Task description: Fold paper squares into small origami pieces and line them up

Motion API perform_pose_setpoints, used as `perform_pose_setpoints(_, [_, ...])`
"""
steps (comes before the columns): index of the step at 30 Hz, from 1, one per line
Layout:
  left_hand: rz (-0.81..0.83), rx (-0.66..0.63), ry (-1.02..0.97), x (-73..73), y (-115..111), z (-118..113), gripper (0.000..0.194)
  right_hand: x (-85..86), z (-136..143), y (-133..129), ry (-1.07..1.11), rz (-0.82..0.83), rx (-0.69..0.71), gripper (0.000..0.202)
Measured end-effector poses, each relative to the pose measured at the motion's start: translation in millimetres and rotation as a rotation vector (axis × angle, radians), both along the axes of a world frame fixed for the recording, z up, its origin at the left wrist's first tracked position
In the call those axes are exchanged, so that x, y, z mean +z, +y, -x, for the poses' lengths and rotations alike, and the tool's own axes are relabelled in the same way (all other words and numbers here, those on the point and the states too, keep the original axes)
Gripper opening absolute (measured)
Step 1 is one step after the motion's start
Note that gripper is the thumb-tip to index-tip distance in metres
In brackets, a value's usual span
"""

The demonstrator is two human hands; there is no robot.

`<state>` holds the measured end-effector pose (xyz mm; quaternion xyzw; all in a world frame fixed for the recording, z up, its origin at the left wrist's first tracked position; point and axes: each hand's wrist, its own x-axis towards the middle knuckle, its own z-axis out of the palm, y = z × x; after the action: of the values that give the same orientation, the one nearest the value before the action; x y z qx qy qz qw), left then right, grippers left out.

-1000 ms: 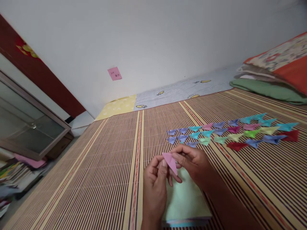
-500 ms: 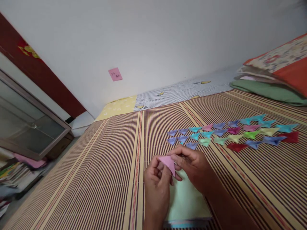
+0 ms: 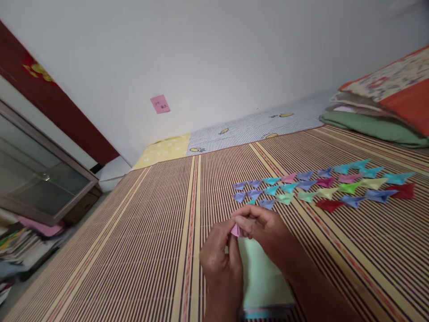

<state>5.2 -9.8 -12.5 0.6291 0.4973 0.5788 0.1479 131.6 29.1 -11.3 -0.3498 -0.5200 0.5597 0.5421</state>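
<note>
A small folded pink paper (image 3: 236,230) is pinched between both hands, mostly covered by fingers. My left hand (image 3: 221,255) is closed on its left side, and my right hand (image 3: 264,226) grips it from the right with thumb and fingers. Below the hands lies a stack of square paper with a pale green sheet (image 3: 264,277) on top. Beyond them, several small folded paper shapes in blue, green, pink, yellow and red stand in rows, among them a dark red one (image 3: 330,205).
A striped mat (image 3: 150,232) covers the surface. Folded bedding (image 3: 375,127) is piled at the back right. A pink note (image 3: 160,104) is on the wall. At the left are a glass-doored cabinet (image 3: 43,174) and stacked papers (image 3: 18,246).
The pink paper showed a broad triangle before; now only a small part shows. My left fingers have closed in around it, and both hands are closer together.
</note>
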Motion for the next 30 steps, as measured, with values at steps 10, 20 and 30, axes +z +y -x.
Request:
perform_pose_setpoints(10, [0.306,-0.05,-0.263,0.3,0.4,1.3,0.023,-6.2,-11.8,4.3,-0.087,-0.012,0.012,0.013])
perform_pose_setpoints(20, [0.681,-0.503,-0.541,8.6,8.4,3.6,0.034,6.3,-26.5,1.7,-0.371,-0.197,-0.021,0.015])
perform_pose_setpoints(30, [0.595,-0.435,-0.653,2.3,8.1,-3.5,0.029,-2.5,-29.0,7.4,-0.27,-0.15,0.037,0.022])
